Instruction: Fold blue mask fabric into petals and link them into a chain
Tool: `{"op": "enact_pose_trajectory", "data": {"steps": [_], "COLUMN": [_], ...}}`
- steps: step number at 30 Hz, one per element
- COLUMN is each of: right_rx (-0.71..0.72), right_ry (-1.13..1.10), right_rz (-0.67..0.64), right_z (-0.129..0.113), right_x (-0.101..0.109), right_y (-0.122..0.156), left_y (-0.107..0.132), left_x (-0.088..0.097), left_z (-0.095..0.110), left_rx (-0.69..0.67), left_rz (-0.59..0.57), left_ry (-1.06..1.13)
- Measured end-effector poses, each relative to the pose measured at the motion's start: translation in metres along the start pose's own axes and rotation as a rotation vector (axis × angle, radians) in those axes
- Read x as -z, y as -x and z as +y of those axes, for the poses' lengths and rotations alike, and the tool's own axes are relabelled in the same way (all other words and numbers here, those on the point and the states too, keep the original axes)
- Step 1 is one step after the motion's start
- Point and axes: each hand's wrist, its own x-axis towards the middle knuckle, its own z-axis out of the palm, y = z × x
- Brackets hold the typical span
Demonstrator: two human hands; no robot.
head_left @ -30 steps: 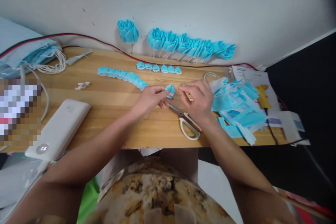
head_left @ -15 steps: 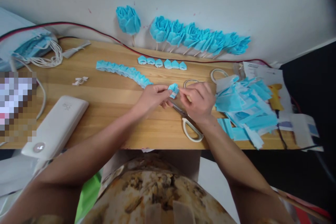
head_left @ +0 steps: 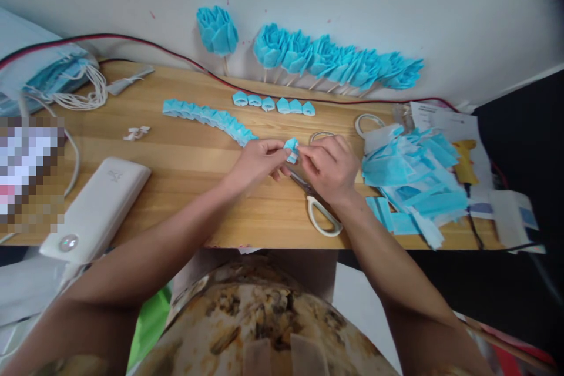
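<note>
Scissors (head_left: 309,189) lie near on the tabletop (head_left: 189,167) (perhaps in the way), partly under the right hand (head_left: 332,165), whose pinched fingertips have just reached the folded blue piece (head_left: 290,147) in the left hand (head_left: 254,163)'s grip, probably to work its edge. Farther left, a pleated strip (head_left: 211,119); farthest, blue flowers (head_left: 323,57).

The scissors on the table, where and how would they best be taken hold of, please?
Best by the white handle loop, I think, coming from the near edge of the table: the scissors lie with that loop towards the person and blades pointing away, and the right hand and wrist cover part of the rest.
</note>
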Motion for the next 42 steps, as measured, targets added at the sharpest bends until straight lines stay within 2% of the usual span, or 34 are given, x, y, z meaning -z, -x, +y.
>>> {"op": "enact_pose_trajectory", "data": {"steps": [3,11,13,16,18,20,26,32,37,42], "right_rx": [-0.059,-0.025,-0.130,-0.427,-0.592,-0.674,-0.654,-0.667,-0.651,-0.732], "right_ry": [-0.057,-0.220,-0.323,-0.542,-0.720,-0.879,-1.048,-0.979,-0.925,-0.970], "right_rz": [-0.082,-0.095,-0.086,-0.053,-0.088,-0.152,-0.213,-0.195,-0.231,-0.187], "right_z": [0.000,-0.002,-0.001,0.002,0.006,0.007,0.002,0.003,0.005,0.005], "right_x": [0.001,0.007,0.007,0.004,0.000,-0.004,-0.011,-0.012,-0.010,-0.006], "right_y": [0.000,-0.003,-0.004,-0.003,-0.002,-0.001,0.001,0.002,0.002,0.000], "left_y": [-0.001,-0.002,-0.002,-0.003,-0.003,-0.002,-0.002,-0.004,-0.004,-0.003], "left_x": [0.000,0.002,0.003,0.002,0.002,0.002,0.001,0.003,0.003,0.001], "left_z": [-0.001,0.002,0.000,-0.002,-0.003,-0.003,-0.003,-0.004,-0.004,-0.002], "left_rx": [0.005,0.034,0.014,0.001,-0.002,-0.006,-0.065,-0.080,-0.065,-0.028], "left_rz": [0.006,0.017,0.013,-0.006,-0.012,-0.012,-0.005,-0.066,-0.027,-0.028], "left_ry": [0.038,0.181,0.164,0.105,0.075,0.058,-0.015,-0.069,-0.086,-0.128]}}
